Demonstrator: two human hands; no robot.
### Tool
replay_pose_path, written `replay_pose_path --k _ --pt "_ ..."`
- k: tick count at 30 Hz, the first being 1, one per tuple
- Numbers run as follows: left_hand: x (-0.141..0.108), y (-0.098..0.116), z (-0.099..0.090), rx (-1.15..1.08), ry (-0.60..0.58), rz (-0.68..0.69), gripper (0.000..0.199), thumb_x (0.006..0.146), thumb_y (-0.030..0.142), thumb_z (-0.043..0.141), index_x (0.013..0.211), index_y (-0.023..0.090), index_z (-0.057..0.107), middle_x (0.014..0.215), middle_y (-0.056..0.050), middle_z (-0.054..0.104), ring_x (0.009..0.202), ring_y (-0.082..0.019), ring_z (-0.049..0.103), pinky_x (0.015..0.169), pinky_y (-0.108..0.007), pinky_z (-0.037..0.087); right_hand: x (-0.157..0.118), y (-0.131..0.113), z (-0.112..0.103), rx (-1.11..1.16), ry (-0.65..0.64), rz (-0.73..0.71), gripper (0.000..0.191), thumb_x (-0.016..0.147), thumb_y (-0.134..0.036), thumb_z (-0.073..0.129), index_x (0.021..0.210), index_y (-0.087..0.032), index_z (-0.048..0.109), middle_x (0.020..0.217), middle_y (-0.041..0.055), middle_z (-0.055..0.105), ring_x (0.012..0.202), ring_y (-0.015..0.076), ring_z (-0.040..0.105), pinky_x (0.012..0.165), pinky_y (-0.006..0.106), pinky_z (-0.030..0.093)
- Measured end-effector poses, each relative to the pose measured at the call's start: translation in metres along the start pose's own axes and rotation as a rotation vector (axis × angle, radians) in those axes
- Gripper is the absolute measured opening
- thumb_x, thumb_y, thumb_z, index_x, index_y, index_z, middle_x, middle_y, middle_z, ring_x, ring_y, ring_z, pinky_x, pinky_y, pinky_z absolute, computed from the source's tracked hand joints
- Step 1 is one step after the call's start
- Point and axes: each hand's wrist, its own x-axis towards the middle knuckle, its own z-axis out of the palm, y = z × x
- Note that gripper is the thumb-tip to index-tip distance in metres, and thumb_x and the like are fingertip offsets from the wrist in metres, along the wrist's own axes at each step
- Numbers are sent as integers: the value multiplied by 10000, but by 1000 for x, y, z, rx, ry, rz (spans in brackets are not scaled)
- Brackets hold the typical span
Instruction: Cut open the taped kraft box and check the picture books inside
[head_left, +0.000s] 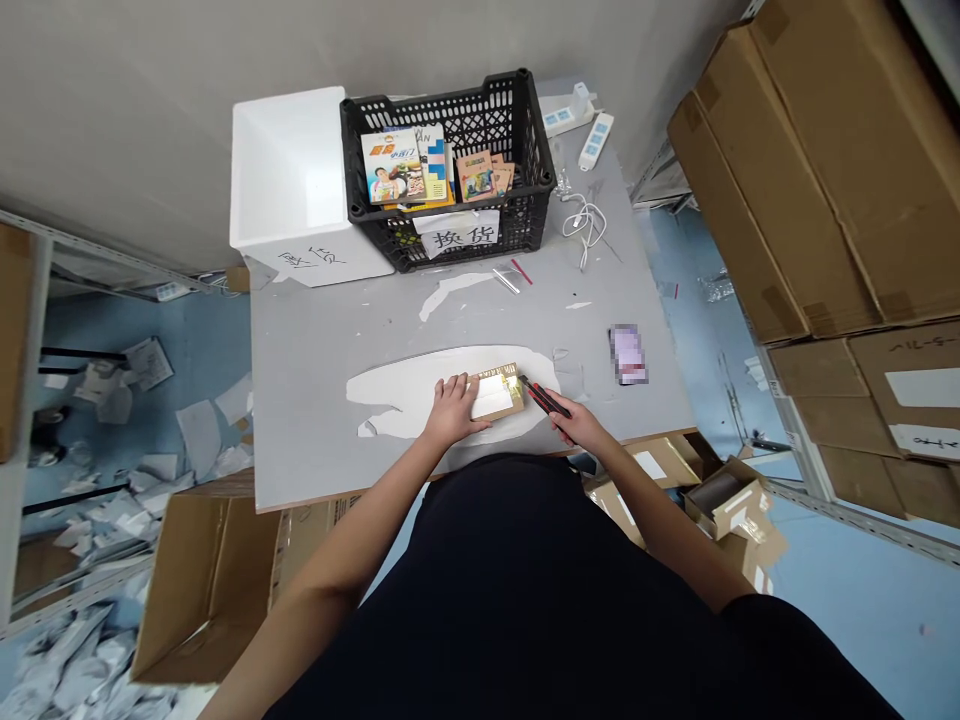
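Observation:
A small taped cardboard box (496,393) with a white label lies near the front of the grey table, on a worn white patch (405,385) of its top. My left hand (452,408) holds the box by its left end, fingers over the far side and thumb along the near side. In my right hand (576,422) is a black and red utility knife (544,397), its tip at the box's right end by the shiny tape. Whether the blade cuts into the tape is too small to tell.
Behind stand a black plastic crate (450,215) of booklets and a white foam box (289,230). A power strip (596,140), a white cable (585,220) and a phone (628,355) lie at the right. An open carton (202,580) stands on the floor at left.

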Motion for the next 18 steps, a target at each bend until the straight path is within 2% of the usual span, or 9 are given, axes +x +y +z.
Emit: replay_pose_path --k 6,12,18 --pt "1 0 1 3 5 -7 990 716 686 614 1483 148 294 1475 -220 362 1347 -386 315 1129 -556 150 -11 -12 -8 -8 -71 34 645 873 -247 501 1491 -305 323 638 -68 510 402 59 427 345 162 332" --pt "1 0 3 -7 15 -5 973 735 693 584 1481 135 301 1464 -223 374 1344 -384 316 1127 -557 152 -11 -4 -11 -15 -98 55 640 884 -245 507 1488 -338 317 640 -65 514 417 57 432 355 148 332" --pt "1 1 2 -12 11 -12 977 725 680 604 1485 147 295 1463 -220 380 1338 -392 320 1121 -568 156 -13 2 -16 -18 -149 54 648 884 -233 514 1496 -298 312 632 -60 521 413 57 432 357 148 335"
